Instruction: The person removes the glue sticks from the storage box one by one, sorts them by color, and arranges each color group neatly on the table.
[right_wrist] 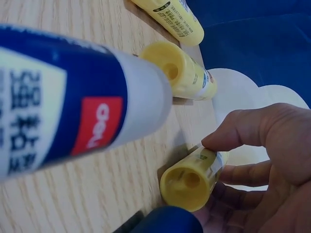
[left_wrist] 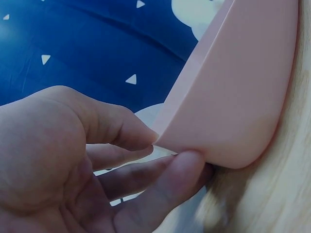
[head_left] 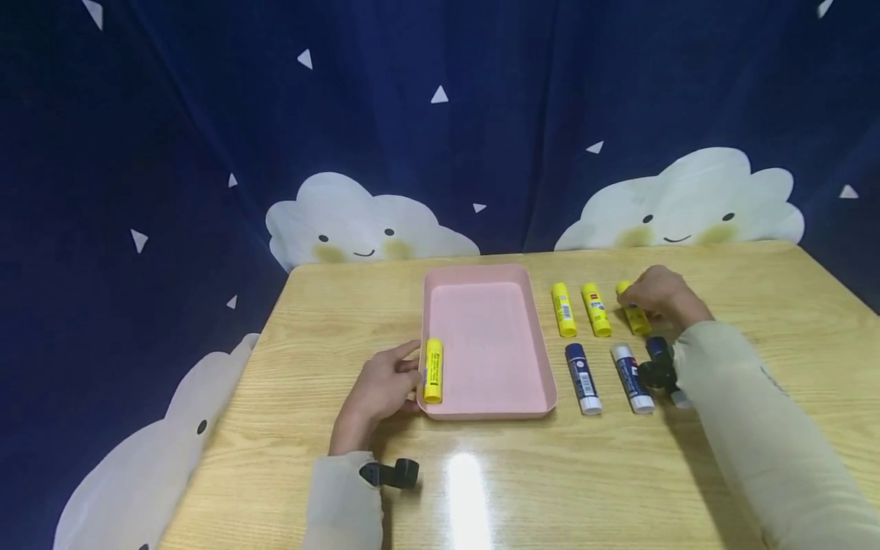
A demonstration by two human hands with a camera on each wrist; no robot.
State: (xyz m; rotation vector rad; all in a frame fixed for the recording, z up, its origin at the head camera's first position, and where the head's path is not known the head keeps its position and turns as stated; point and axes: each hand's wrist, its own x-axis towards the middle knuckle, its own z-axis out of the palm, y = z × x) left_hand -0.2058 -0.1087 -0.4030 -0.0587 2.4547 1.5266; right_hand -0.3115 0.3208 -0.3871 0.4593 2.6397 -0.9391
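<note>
A shallow pink tray (head_left: 491,416) lies on the table, with one yellow glue stick (head_left: 433,373) against its left wall. At the tray's near left corner my left hand (head_left: 381,386) pinches the rim; the left wrist view shows thumb and fingers on the tray wall (left_wrist: 228,107). My right hand (head_left: 660,292) grips the rightmost yellow glue stick (head_left: 639,324) of the back row by its sides, its hollow end facing the camera in the right wrist view. Two more yellow glue sticks, the middle one (head_left: 596,310) and the left one (head_left: 564,310), lie beside it.
In front of the yellow row lie blue-and-white glue sticks: one on the left (head_left: 583,380), one in the middle (head_left: 632,379), and one (head_left: 658,348) partly hidden under my right wrist. A dark blue curtain (head_left: 509,114) with clouds hangs behind the wooden table (head_left: 330,305).
</note>
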